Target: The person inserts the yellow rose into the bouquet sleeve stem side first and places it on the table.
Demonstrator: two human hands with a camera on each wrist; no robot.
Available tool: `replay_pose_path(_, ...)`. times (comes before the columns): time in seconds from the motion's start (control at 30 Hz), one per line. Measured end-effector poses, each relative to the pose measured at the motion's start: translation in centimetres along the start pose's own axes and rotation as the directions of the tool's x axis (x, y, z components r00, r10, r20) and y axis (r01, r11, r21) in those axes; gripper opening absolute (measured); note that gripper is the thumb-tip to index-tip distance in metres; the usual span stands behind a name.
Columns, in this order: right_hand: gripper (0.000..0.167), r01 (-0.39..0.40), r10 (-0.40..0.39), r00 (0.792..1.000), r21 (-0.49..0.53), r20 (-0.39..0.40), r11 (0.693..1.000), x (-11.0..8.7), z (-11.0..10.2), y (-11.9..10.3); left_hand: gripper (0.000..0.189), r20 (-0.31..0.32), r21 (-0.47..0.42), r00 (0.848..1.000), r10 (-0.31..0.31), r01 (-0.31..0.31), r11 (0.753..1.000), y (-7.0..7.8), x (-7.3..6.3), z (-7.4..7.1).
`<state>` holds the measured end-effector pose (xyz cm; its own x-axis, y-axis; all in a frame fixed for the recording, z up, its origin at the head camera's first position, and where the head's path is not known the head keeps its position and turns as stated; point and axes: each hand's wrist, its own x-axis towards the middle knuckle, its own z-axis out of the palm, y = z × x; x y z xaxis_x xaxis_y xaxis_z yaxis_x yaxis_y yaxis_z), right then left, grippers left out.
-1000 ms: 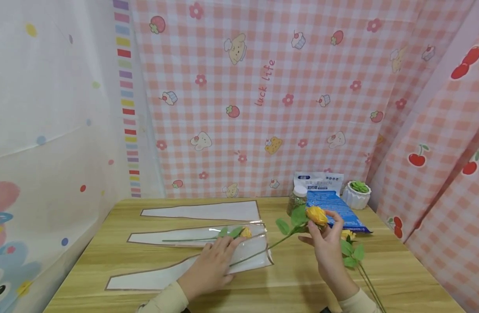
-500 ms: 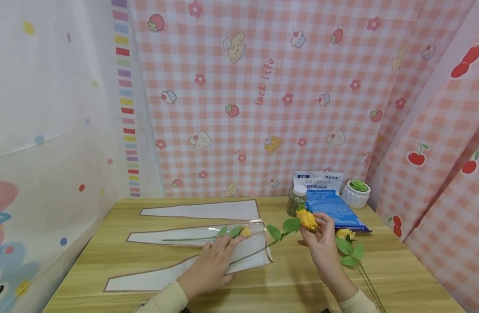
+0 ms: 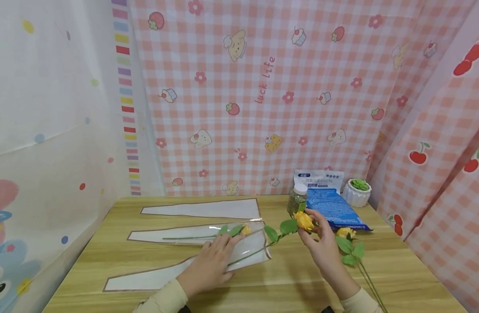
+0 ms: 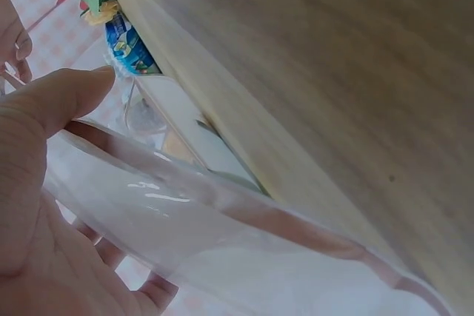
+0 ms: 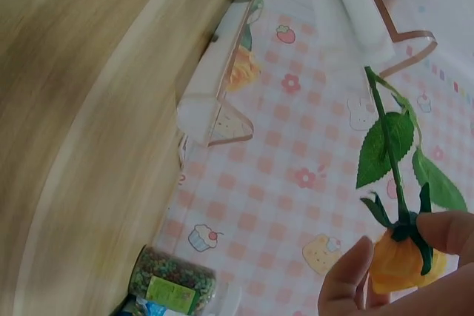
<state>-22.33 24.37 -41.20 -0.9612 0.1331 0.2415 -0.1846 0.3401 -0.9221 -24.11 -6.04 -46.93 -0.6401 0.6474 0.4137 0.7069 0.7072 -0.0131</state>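
Note:
My right hand holds a yellow artificial rose by its bloom, thumb and fingers around the base of the petals. The rose's green stem runs left into the open wide end of the nearest clear flower sleeve, which has a brown border. Between thumb and fingers, my left hand grips that sleeve near its mouth, as the left wrist view shows the sleeve film. Behind it lies a second sleeve with another yellow rose inside. Part of the near sleeve is hidden under my left hand.
A third sleeve lies flat at the back. Farther right stand a granule jar with a white lid, a blue and white bag and a potted succulent. Another yellow rose lies on the wooden table at right.
My right hand has moved left and slightly down with the rose, and its stem has slid farther into the near sleeve. My left hand stays almost in place.

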Motion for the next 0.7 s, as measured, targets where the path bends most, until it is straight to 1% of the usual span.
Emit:
replay_pose_path(0.13,0.047,-0.009,0.01,0.998,-0.021,0.057,1.0,0.0,-0.5,-0.1,0.099,0.005,0.002,1.0,-0.007,0.007,1.0,0.0,0.0,-0.1)
replay_pose_path(0.27,0.048,-0.032,0.035,0.993,-0.021,0.113,0.999,-0.1,-1.1,-0.1,0.1,0.01,0.005,1.0,-0.006,0.006,1.0,-0.1,-0.1,0.0)
replay_pose_path(0.37,0.048,-0.063,0.062,0.984,-0.001,0.164,0.998,-0.1,-1.6,-0.1,0.1,0.011,0.008,1.0,-0.002,0.001,1.0,-0.1,-0.1,-0.1)
replay_pose_path(0.5,0.045,-0.117,0.099,0.968,0.062,0.231,0.991,-0.1,-2.1,-0.1,0.101,0.015,0.004,1.0,0.0,0.0,1.0,-0.2,-0.2,-0.1)
replay_pose_path(0.6,0.042,-0.143,0.113,0.961,0.105,0.252,0.984,-0.1,-2.3,-0.1,0.1,0.021,-0.002,1.0,-0.006,0.006,1.0,-0.2,-0.2,0.0)
replay_pose_path(0.7,0.039,-0.156,0.12,0.961,0.129,0.249,0.979,-0.1,-2.2,0.0,0.1,0.023,-0.008,1.0,-0.011,0.011,1.0,-0.3,-0.2,0.1)
